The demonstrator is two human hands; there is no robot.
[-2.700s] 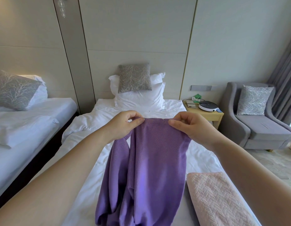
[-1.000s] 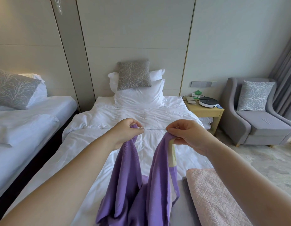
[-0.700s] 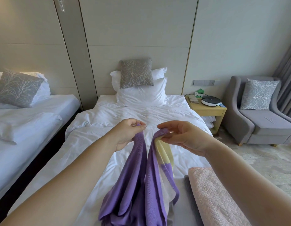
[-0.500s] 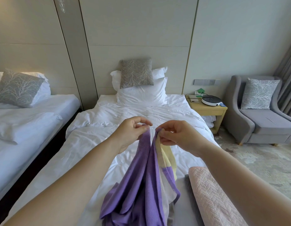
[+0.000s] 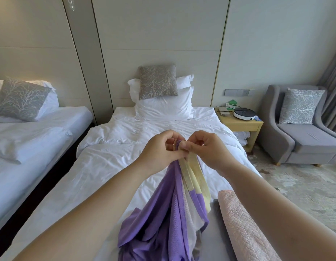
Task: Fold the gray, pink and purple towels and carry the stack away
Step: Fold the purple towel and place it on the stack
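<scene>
Left hand (image 5: 159, 147): raised over the bed (image 5: 110, 162), fingers curled, pinching the purple towel (image 5: 163, 219) top edge.
Right hand (image 5: 206, 149): touching the left, pinching the same edge.
Purple towel: hangs between forearms, lower end on bed.
Pink towel (image 5: 242, 228): near right, flat on gray towel (image 5: 216, 240).

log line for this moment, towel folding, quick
step: purple towel fold | left grip: pinches top edge | right grip: pinches top edge, beside left | pink towel: lying on bed
</scene>
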